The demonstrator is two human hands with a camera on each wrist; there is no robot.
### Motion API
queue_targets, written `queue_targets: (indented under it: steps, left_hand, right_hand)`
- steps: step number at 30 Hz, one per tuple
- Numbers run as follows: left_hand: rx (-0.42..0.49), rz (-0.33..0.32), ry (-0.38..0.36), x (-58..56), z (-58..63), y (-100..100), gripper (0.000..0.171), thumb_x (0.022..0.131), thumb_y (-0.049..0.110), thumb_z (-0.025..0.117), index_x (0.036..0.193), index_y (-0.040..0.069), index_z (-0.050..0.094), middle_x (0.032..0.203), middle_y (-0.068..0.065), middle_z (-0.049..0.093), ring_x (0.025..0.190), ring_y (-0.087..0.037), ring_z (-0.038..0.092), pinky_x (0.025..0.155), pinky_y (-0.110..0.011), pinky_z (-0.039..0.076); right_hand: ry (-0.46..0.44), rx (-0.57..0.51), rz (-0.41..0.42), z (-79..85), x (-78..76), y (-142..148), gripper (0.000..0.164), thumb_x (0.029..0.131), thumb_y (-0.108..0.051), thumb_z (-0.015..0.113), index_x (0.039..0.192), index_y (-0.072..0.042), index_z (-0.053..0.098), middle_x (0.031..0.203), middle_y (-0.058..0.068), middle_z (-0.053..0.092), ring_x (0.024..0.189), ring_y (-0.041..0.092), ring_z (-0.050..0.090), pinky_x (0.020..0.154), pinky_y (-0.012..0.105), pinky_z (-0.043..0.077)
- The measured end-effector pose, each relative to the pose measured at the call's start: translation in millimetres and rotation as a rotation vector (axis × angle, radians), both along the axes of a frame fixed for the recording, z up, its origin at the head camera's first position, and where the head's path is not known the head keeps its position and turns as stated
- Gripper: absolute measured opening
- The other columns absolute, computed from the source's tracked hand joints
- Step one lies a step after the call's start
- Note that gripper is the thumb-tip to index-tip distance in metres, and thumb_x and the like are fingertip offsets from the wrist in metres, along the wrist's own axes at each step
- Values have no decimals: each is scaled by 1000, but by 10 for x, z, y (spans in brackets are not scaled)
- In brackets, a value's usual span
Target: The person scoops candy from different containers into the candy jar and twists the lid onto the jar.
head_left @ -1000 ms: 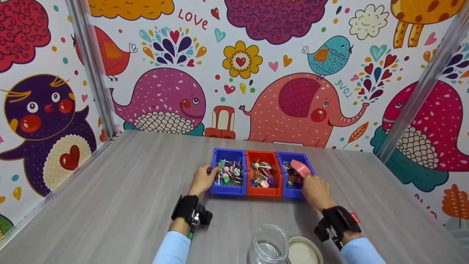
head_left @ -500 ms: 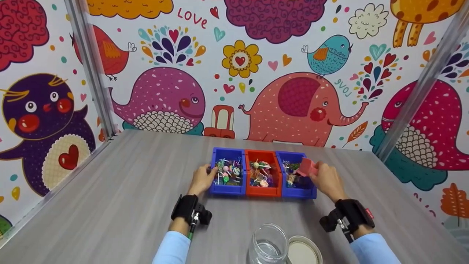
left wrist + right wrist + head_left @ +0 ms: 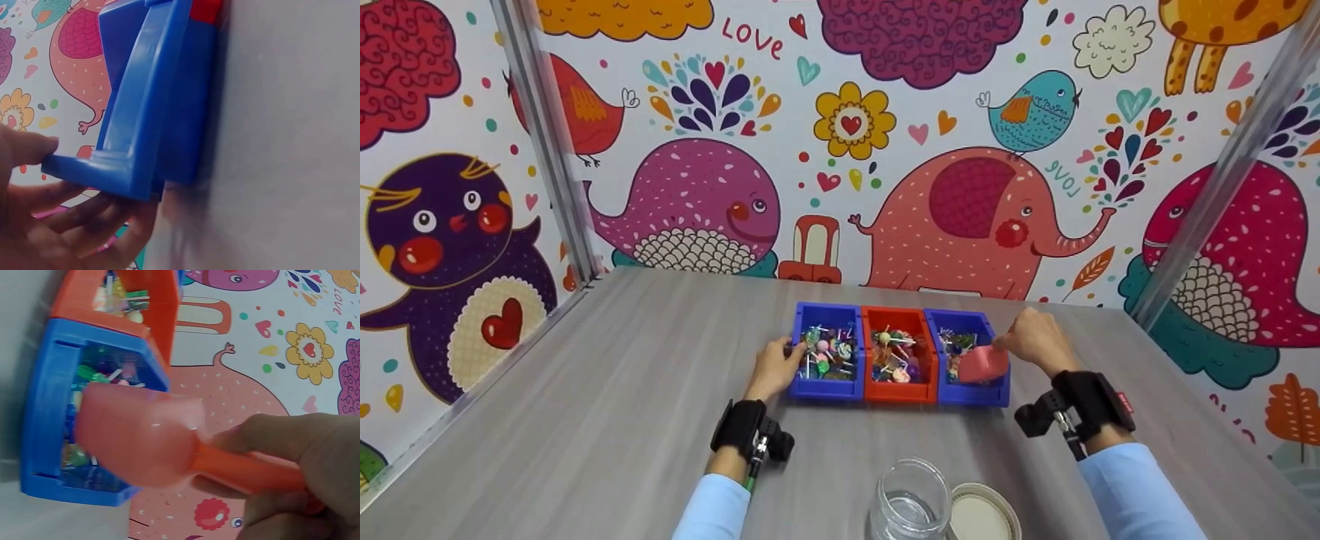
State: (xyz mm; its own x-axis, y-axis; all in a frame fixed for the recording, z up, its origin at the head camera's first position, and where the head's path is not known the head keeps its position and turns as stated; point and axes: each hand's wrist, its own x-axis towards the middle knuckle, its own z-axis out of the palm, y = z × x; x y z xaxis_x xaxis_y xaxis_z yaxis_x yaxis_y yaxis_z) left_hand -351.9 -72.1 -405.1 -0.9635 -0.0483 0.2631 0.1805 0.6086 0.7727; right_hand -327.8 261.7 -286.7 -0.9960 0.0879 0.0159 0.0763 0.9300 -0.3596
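Three bins stand joined in a row, a left blue bin [image 3: 828, 388], a red bin [image 3: 900, 391] and a right blue bin [image 3: 973, 395], each with wrapped candies and lollipops inside. My left hand [image 3: 772, 369] grips the outer side wall of the left blue bin; in the left wrist view the thumb is on the inner side of its rim and the fingers are beneath. My right hand [image 3: 1038, 342] holds a pink scoop [image 3: 984, 364] by its handle. The scoop's bowl [image 3: 140, 433] hangs over the right blue bin, covering part of the candies.
An uncapped glass jar [image 3: 913, 499] stands at the near edge of view, with a round cream lid [image 3: 981, 517] lying beside it. The wood-grain table [image 3: 660, 405] meets a cartoon-printed wall [image 3: 840, 180] behind the bins and at both sides.
My right hand has moved up and to the right, and the scoop has turned so its bowl now points down-left over the right bin. My left hand keeps its place.
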Motion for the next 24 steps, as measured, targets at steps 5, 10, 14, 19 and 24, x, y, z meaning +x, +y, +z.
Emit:
queue_targets:
  steps: [5,10,14,19,24]
  left_hand:
    - [27,1,1,39,42,19,41,95,17,51,117,-17,53,115,-34,58,110,-44,55,94,-50,44]
    - [42,-12,3,-2,4,23,40,94,16,51,117,-17,53,114,-34,58,110,-45,55,95,-50,44]
    - [42,-14,-9,1,12,29,41,95,17,51,118,-17,52,116,-34,57,111,-45,54,95,-51,43]
    - [46,-8,-28,16,23,33,41,95,16,50,120,-16,52,117,-33,57,111,-44,55,95,-50,44]
    - [65,-12,-47,7,10,28,41,96,16,49,121,-16,51,117,-33,57,109,-41,56,94,-50,45]
  right_hand:
    - [-58,21,-15,79,-40,-16,25,79,-17,71,84,7,69,74,17,64,74,29,58,68,39,51]
    - [-118,-4,-42,61,-77,-30,42,79,-18,72,106,13,62,112,32,59,95,40,58,85,52,49]
    - [-116,-2,-35,20,-89,-25,42,79,-17,72,106,13,62,111,31,60,93,38,57,85,52,49]
    - [-75,51,-6,-56,-83,-42,31,81,-21,70,90,8,67,70,14,59,68,26,54,66,38,50]
    - [-67,69,-10,-118,-67,-91,33,83,-22,68,92,10,62,66,11,55,63,22,53,59,32,47]
